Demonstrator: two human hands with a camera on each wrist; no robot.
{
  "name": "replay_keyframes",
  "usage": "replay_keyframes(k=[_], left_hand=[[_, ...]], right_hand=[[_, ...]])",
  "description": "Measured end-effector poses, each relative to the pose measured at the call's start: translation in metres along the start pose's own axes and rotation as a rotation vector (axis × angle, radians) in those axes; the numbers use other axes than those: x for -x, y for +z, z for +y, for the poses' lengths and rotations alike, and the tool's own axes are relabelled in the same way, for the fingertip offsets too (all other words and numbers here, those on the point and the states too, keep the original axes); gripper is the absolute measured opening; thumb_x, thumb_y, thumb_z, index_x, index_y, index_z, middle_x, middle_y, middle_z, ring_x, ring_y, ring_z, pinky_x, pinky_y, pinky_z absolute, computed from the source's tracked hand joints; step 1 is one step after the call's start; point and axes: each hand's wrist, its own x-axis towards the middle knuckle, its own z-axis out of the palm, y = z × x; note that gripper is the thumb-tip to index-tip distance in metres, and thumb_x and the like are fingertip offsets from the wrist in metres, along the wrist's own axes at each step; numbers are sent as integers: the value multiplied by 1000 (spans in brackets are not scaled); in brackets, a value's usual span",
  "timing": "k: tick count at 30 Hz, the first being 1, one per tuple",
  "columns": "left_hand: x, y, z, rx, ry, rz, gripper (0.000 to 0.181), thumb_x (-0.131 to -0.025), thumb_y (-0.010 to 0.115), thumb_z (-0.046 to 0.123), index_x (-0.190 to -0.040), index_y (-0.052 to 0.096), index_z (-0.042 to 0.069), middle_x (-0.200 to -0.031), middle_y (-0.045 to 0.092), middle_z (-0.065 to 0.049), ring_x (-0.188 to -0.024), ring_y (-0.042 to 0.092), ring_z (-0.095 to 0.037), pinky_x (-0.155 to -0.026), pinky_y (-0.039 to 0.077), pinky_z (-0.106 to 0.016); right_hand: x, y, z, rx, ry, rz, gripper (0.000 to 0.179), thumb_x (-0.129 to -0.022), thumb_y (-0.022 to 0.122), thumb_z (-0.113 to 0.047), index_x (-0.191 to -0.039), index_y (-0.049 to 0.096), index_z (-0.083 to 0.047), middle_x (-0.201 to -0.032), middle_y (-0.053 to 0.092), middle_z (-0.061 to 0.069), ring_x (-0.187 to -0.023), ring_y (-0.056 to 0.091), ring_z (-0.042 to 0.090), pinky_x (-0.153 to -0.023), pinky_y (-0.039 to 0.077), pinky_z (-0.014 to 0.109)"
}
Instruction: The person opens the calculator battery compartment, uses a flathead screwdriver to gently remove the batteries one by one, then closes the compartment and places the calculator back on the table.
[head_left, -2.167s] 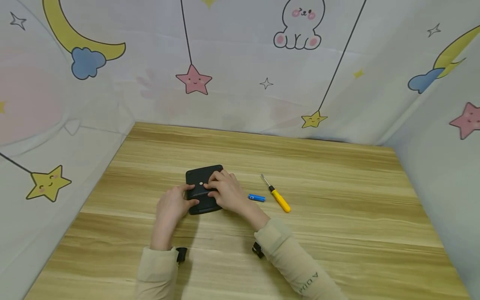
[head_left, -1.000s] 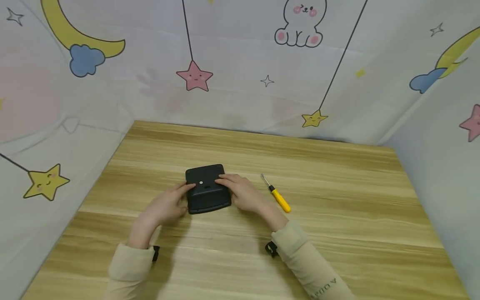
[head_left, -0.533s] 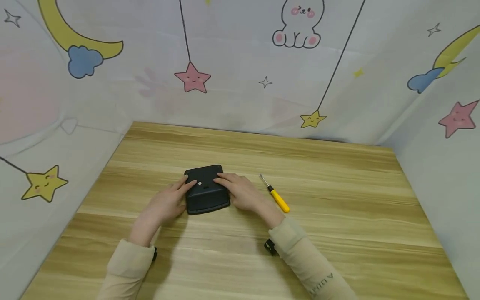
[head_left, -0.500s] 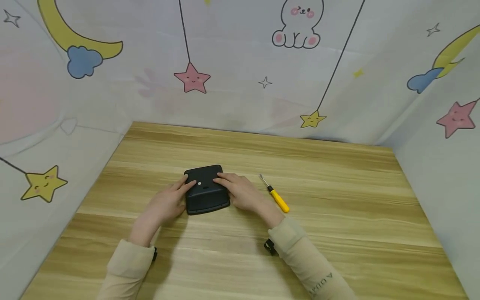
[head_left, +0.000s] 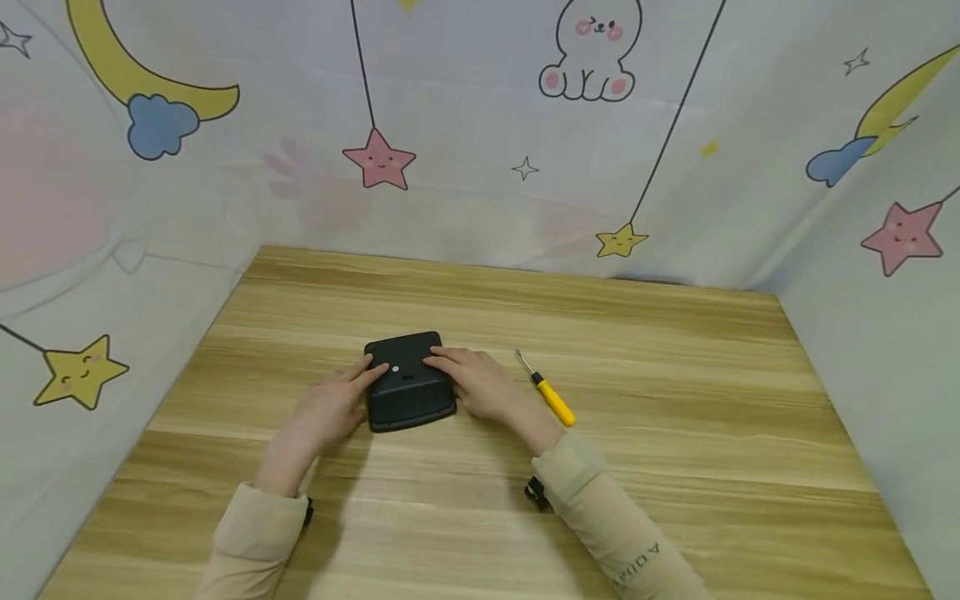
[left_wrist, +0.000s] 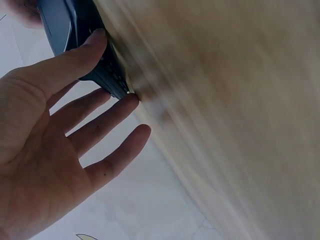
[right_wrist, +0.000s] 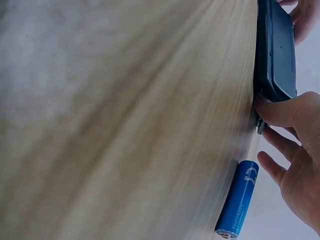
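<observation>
A black device, seemingly a desk calculator (head_left: 411, 404), lies face down on the wooden table, its thick end towards me. Its back shows a pale round dot and a small dark slot. My left hand (head_left: 324, 412) holds its left edge, fingertips on the back; in the left wrist view the thumb (left_wrist: 82, 55) presses the side while the outer fingers are spread. My right hand (head_left: 483, 387) holds the right edge, two fingertips on top and the thumb (right_wrist: 277, 112) against the side. A blue battery (right_wrist: 237, 200) lies by the right hand, hidden in the head view.
Right of the right hand lies a screwdriver (head_left: 553, 400) with a yellow handle, its tip pointing away. Printed cloth walls (head_left: 465, 217) enclose the back and sides of the wooden table (head_left: 637, 358).
Both hands have moved from the middle of the calculator's back out to its side edges, uncovering the slot. The right hand now hides the battery. During the last half second, the hands stay nearly still.
</observation>
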Motion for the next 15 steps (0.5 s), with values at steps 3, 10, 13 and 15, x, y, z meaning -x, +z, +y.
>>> replay_keyframes(k=[3,10,13,15], left_hand=[[0,0,0,2,4,4,73,-84,73,14,-148,39,18,-155,33,-18,-125,49,-48,-89,48,-60],[1,1,-3,6,33,40,69,-84,71,10,-146,42,16,-152,38,-19,-122,53,-47,-84,50,-57],[2,1,-5,23,45,62,67,-83,71,8,-144,44,15,-150,41,-20,-119,55,-46,-79,52,-54],[3,0,-6,41,53,75,66,-83,71,8,-143,46,14,-148,43,-21,-118,56,-46,-78,52,-53]], right_hand=[[0,0,0,-9,1,2,50,-98,49,-11,-146,41,-20,-156,35,2,-141,39,21,-112,37,42],[1,-1,1,-9,-1,4,49,-98,50,-11,-146,42,-20,-156,36,0,-141,40,19,-112,37,41],[1,-2,0,-21,-5,7,49,-98,50,-11,-146,42,-19,-155,37,0,-141,40,18,-112,36,41],[1,-3,1,-31,-5,10,49,-98,51,-12,-145,43,-19,-155,37,0,-141,40,18,-113,36,40]])
